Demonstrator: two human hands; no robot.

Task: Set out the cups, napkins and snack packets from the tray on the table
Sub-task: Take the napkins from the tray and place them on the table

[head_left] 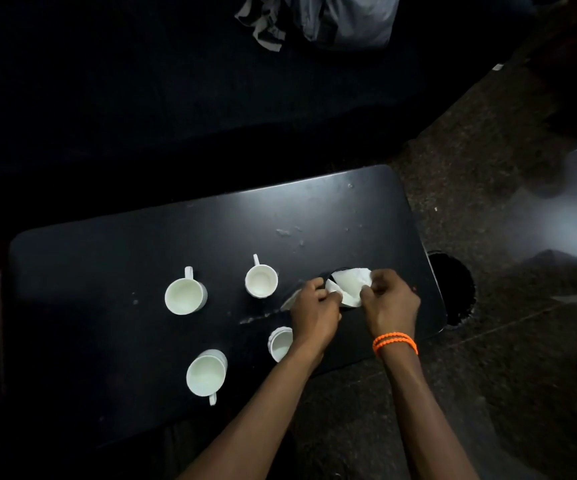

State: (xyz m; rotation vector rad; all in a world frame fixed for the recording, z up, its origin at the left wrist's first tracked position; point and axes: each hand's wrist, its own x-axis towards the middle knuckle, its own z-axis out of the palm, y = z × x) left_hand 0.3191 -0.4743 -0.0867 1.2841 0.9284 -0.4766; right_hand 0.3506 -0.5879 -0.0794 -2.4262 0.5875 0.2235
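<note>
Several white cups stand on the dark table (107, 258): one at the left (185, 295), one in the middle (261, 280), one near the front edge (206, 375), and one (280, 344) partly hidden under my left forearm. My left hand (315, 306) and my right hand (389, 303) both pinch a white napkin (349, 284) just above the table's right part. A dark round object under the napkin is mostly hidden. Another pale napkin edge (289, 301) shows left of my left hand. An orange bracelet sits on my right wrist.
A dark sofa (176, 98) runs behind the table, with a grey cloth bundle (332, 19) on it. A speckled floor (488, 168) lies to the right, with a dark round shape (453, 289) just past the table's right edge. White smears mark the tabletop.
</note>
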